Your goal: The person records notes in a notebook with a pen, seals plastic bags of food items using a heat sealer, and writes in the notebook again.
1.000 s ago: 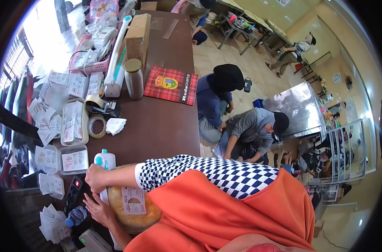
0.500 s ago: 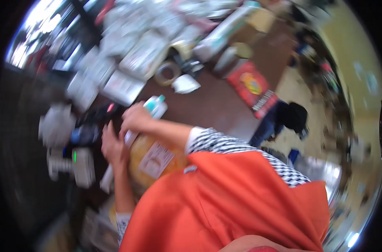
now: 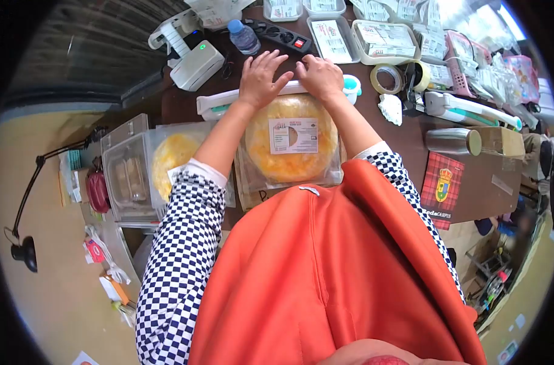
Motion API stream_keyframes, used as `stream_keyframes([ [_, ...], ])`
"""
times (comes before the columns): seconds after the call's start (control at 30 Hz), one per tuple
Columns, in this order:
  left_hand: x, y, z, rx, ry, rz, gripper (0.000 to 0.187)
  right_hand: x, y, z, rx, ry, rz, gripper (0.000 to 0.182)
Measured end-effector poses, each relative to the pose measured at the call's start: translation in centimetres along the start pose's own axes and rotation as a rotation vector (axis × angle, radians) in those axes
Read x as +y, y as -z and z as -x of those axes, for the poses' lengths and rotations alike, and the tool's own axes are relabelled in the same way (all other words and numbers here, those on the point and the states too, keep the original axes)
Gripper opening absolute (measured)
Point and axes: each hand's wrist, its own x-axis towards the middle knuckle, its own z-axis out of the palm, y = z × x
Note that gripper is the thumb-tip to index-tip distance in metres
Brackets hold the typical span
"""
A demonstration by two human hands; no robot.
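Note:
My left hand is over the left part of a long white and teal bar, thumb and fingers apart. At the bar's right part, my right hand has its fingers bent over the far side; whether they grip it is hidden. Just below the bar lies a round yellow item in a clear bag with a white label. This bag rests on a flat board or box with writing on its near edge.
To the left are a second bagged yellow round and a clear container. Beyond my hands stand a label printer, a bottle and a power strip. Tape, a metal cylinder and a red booklet lie right.
The view has turned and is sharper. My hands, close together at the bar before, are now apart, the left with its fingers spread.

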Motion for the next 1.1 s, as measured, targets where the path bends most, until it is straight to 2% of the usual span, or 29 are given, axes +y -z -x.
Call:
stream_keyframes([
  [0.07,0.8,1.9,1.9,0.221,0.051,0.146,0.041,0.7,0.4,0.2,0.196,0.215,-0.236,0.019],
  [0.1,1.2,2.6,3.9,0.302,0.123,0.124,0.038,0.6,1.8,0.7,0.303,0.383,-0.295,0.012],
  [0.13,1.8,3.1,6.0,0.387,0.194,0.101,0.035,0.5,3.2,1.3,0.275,0.479,-0.262,0.012],
  [0.17,2.4,3.1,8.4,0.374,0.334,0.099,0.036,0.4,4.8,2.2,0.244,0.572,-0.228,0.015],
  [0.2,3.0,2.8,10.9,0.357,0.474,0.097,0.038,0.4,5.9,3.2,0.331,0.688,-0.191,0.021],
  [0.23,3.6,2.5,12.7,0.364,0.482,0.094,0.038,0.4,6.9,4.2,0.422,0.804,-0.153,0.027],
  [0.27,4.3,2.2,14.3,0.317,0.592,0.262,0.043,0.3,8.1,6.2,0.465,0.788,0.005,0.035],
  [0.3,4.6,2.2,15.0,0.267,0.698,0.431,0.048,0.7,8.4,8.0,0.474,0.752,0.049,0.036],
  [0.37,4.9,2.3,15.1,0.283,0.692,0.521,0.052,1.5,6.9,11.2,0.453,0.44,-0.007,0.039],
  [0.43,5.4,2.7,15.0,0.294,0.683,0.615,0.056,3.5,3.3,13.6,0.196,-0.078,-0.524,0.04],
  [0.47,5.8,3.3,14.6,0.225,0.708,0.653,0.058,4.1,2.5,14.3,0.07,-0.244,-0.535,0.044],
  [0.5,6.1,3.5,14.4,0.152,0.733,0.69,0.06,4.8,2.0,14.7,0.072,-0.243,-0.533,0.044],
  [0.57,7.0,3.2,14.1,0.08,0.728,0.799,0.059,6.2,2.3,15.2,-0.095,-0.407,-0.759,0.053],
  [0.6,7.7,2.8,14.0,-0.001,0.728,0.908,0.059,6.8,3.0,15.6,-0.065,-0.403,-0.763,0.055],
  [0.63,8.6,2.4,14.0,-0.014,0.718,0.913,0.059,7.4,3.8,16.1,-0.064,-0.537,-0.919,0.052],
  [0.8,13.9,0.6,13.3,-0.18,0.549,1.264,0.061,12.8,8.7,20.7,0.06,-0.549,-1.188,0.049],
  [0.87,16.0,0.0,13.1,-0.276,0.449,1.51,0.065,14.2,11.2,22.6,0.095,-0.573,-1.197,0.048],
  [1.0,18.9,-1.0,12.8,-0.49,0.348,1.751,0.069,18.6,14.7,25.9,0.102,-0.592,-1.094,0.052],
  [1.03,19.3,-1.6,13.0,-0.509,0.335,1.759,0.069,19.7,15.1,26.5,0.09,-0.601,-1.056,0.056],
  [1.07,19.4,-2.5,13.4,-0.531,0.305,1.541,0.071,19.8,15.3,26.8,0.107,-0.613,-1.049,0.056],
  [1.1,19.8,-1.9,13.4,-0.545,0.275,1.323,0.072,19.5,15.1,27.0,0.221,-0.549,-0.694,0.06],
])
